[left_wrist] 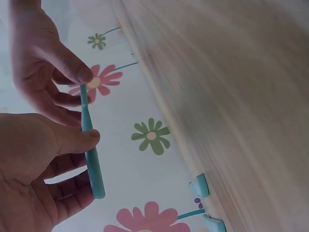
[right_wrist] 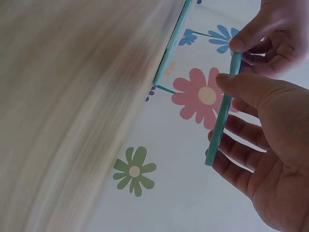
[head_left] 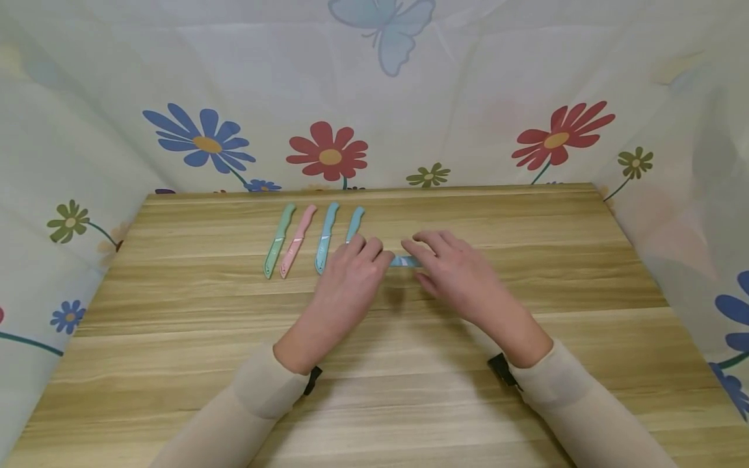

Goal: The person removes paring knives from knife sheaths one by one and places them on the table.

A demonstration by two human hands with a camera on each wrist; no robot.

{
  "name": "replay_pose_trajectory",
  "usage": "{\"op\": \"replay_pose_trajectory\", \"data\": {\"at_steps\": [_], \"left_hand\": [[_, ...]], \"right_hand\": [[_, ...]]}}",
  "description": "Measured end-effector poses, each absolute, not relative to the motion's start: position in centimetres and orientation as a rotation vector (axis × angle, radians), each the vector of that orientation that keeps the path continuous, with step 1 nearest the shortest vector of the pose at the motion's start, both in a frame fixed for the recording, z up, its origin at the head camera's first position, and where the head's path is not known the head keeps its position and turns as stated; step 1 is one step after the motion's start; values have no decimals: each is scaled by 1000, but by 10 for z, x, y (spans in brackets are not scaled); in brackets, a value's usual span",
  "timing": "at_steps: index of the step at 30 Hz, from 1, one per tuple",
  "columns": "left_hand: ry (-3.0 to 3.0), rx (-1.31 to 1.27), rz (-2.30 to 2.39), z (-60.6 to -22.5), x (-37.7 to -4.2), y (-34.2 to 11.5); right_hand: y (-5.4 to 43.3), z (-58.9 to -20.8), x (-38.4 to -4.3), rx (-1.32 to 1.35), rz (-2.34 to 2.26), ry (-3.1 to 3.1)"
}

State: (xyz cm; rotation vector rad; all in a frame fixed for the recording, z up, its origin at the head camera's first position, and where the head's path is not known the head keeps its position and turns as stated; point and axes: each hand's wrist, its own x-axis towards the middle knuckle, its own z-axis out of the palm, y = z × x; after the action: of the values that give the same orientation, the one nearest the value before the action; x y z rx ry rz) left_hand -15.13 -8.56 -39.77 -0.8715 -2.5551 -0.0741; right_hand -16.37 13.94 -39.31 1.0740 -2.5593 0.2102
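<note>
Raised over the middle of the table, a light blue paring knife (head_left: 405, 261) lies crosswise between both hands. My left hand (head_left: 354, 273) pinches the handle end (left_wrist: 95, 176), its thumb on one side and fingertips on the other. Thumb and fingers of my right hand (head_left: 462, 273) grip the opposite, sheathed blade end (right_wrist: 219, 125). Both wrist views show the knife edge-on, with the hands close together along it. In the head view the fingers cover both its ends.
Left of the hands a row of sheathed knives lies on the wooden table (head_left: 374, 416): green (head_left: 277, 240), pink (head_left: 298, 240), blue (head_left: 326, 238), and another blue knife (head_left: 354, 224) partly hidden behind the left hand. A flower-printed cloth (head_left: 468, 78) stands behind and beside the table.
</note>
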Motion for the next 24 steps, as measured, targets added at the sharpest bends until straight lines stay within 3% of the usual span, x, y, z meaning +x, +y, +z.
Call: {"op": "replay_pose_trajectory", "data": {"at_steps": [24], "left_hand": [[-2622, -872, -66, -393, -148, -85]], "right_hand": [[137, -392, -164, 1088, 271, -2591]]}}
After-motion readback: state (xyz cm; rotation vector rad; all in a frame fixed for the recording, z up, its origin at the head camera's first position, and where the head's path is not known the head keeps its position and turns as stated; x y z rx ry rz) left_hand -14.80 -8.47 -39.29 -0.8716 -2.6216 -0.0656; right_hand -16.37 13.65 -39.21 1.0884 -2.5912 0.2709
